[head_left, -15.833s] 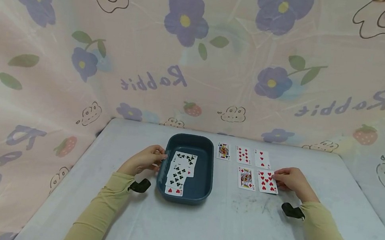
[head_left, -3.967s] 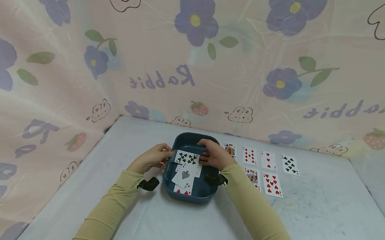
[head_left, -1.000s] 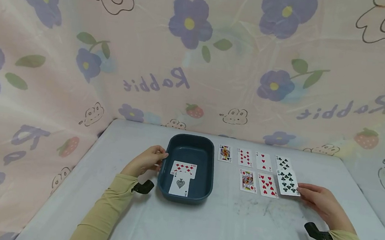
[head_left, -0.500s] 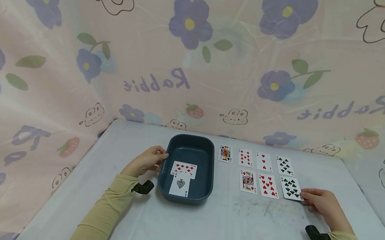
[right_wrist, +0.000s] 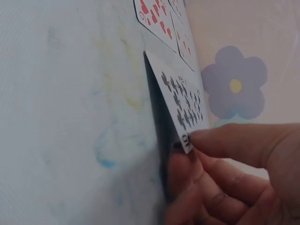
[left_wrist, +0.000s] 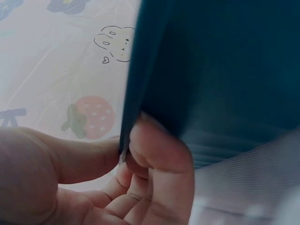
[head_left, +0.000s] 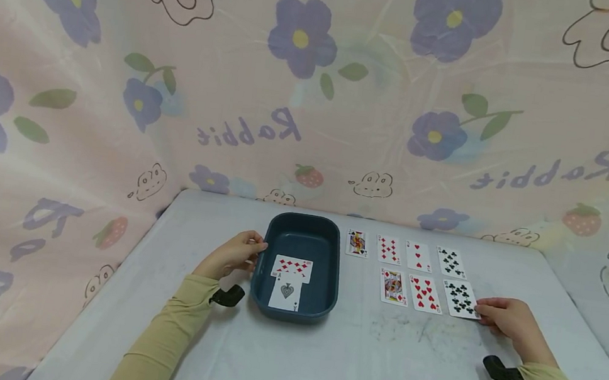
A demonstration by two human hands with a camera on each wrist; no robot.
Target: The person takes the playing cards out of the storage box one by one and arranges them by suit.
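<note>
My left hand (head_left: pixel 230 257) pinches the left rim of a dark blue tray (head_left: pixel 293 315); in the left wrist view the thumb and index finger (left_wrist: pixel 159 150) grip the tray wall (left_wrist: pixel 225 84). Inside the tray, an ace of spades (head_left: pixel 285 294) overlaps a diamonds card (head_left: pixel 292 267). At the right end of the front row, my right hand (head_left: pixel 513 323) pinches the ten of clubs (head_left: pixel 460 298) by its near corner. The right wrist view shows that card (right_wrist: pixel 176 98) tilted, its near edge raised off the table.
Left of the held card lie a hearts card (head_left: pixel 425 293) and a king-like face card (head_left: pixel 394 286). Behind them are another face card (head_left: pixel 357 243), a diamonds card (head_left: pixel 389 250), a three of hearts (head_left: pixel 419 256) and a clubs card (head_left: pixel 451 262). A printed curtain (head_left: pixel 313 121) surrounds the white table (head_left: pixel 339 372).
My right hand, in the tray 4 seconds ago, has brought the ten of clubs right and lowered it into the front row. A clubs card has joined the back row since the first frame.
</note>
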